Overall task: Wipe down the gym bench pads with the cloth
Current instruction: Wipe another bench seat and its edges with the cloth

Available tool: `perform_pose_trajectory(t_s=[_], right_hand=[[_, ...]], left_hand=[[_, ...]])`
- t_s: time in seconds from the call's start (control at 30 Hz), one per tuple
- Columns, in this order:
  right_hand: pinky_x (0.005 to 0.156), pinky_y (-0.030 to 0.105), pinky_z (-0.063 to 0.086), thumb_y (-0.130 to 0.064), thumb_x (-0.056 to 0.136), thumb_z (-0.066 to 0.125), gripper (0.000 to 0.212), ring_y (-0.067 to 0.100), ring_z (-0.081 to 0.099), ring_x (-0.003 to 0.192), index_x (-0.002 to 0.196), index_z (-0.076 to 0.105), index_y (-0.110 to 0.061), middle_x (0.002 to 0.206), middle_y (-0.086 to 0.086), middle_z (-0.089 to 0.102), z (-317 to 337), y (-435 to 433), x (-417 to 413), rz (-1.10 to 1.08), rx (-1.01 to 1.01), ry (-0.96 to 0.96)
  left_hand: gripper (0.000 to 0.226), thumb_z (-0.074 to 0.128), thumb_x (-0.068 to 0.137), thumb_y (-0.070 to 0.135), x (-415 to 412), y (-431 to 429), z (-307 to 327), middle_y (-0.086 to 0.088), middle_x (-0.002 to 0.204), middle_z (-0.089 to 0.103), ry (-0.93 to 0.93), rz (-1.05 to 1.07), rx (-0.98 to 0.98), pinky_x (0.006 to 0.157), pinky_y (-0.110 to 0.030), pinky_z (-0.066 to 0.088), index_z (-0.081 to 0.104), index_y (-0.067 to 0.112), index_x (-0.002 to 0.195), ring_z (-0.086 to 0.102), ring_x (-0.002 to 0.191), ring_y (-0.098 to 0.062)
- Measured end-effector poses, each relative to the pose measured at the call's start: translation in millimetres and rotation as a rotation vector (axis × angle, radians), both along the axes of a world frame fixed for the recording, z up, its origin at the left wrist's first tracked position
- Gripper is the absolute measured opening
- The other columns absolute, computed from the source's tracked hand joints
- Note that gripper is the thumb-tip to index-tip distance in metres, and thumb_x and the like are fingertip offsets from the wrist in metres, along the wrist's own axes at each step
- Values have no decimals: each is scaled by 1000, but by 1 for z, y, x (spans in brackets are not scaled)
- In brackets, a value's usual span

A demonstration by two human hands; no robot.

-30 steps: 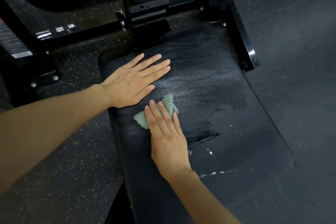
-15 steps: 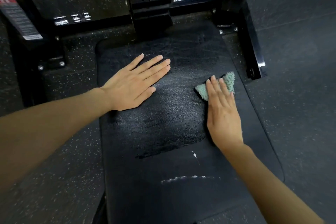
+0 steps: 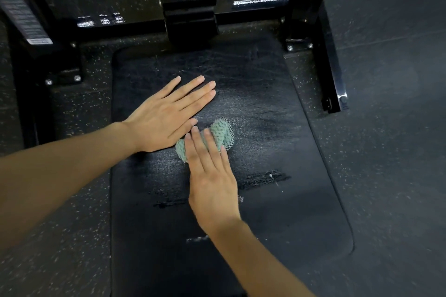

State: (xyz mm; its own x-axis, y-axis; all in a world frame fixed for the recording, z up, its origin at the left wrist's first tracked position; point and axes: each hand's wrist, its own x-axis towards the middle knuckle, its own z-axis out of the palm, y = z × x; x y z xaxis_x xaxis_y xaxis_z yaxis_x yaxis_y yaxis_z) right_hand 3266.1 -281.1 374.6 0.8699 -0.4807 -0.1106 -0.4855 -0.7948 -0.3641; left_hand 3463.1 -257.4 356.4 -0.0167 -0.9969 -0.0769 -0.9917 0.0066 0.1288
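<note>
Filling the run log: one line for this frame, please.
phase: wiping | right hand: flat, pressing green cloth onto bench pad | left hand: flat on pad beside cloth | todo: white streaks on near end

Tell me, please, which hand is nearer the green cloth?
Right: the right hand presses on top of the cloth; the left hand lies flat on the pad just left of it.

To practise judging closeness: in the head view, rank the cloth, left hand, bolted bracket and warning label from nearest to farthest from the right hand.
1. cloth, under the right hand's fingers.
2. left hand, just beside it, leftward.
3. bolted bracket, up at the right.
4. warning label, far upper left.
</note>
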Motion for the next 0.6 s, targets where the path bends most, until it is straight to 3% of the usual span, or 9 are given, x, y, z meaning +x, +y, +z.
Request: perform_pose_trajectory(t_s=[0.1, 0.27, 0.5, 0.6], right_hand=[[120, 42, 16, -5, 86, 30, 67, 20, 20, 150, 153, 31, -12, 161, 2, 28, 0, -26, -15, 72, -25, 19], [120, 45, 15, 5, 84, 41, 72, 21, 21, 149, 153, 30, -11, 160, 4, 29, -2, -90, -51, -63, -69, 28], [122, 48, 16, -6, 95, 21, 60, 22, 10, 151, 155, 22, -11, 163, 4, 19, -4, -143, -82, -221, -66, 93], [124, 47, 11, -1, 95, 24, 62, 22, 3, 152, 156, 17, -11, 164, 3, 13, -7, -129, -72, -319, -51, 88]], left_hand=[[60, 20, 103, 34, -8, -2, 0, -6, 165, 8, 5, 15, 9, 122, -46, 9, 12, 8, 157, 5, 153, -24], [61, 20, 103, 35, -21, -7, 0, -5, 166, 5, 22, 36, 27, 123, -47, 6, 11, 9, 157, 2, 153, -23], [61, 19, 103, 35, -41, -16, -1, -5, 166, 5, 12, 41, 25, 122, -47, 5, 9, 10, 158, 3, 153, -24], [61, 19, 103, 35, -48, -20, -2, -5, 166, 4, 11, 38, 19, 123, -46, 3, 9, 10, 158, 2, 153, -23]])
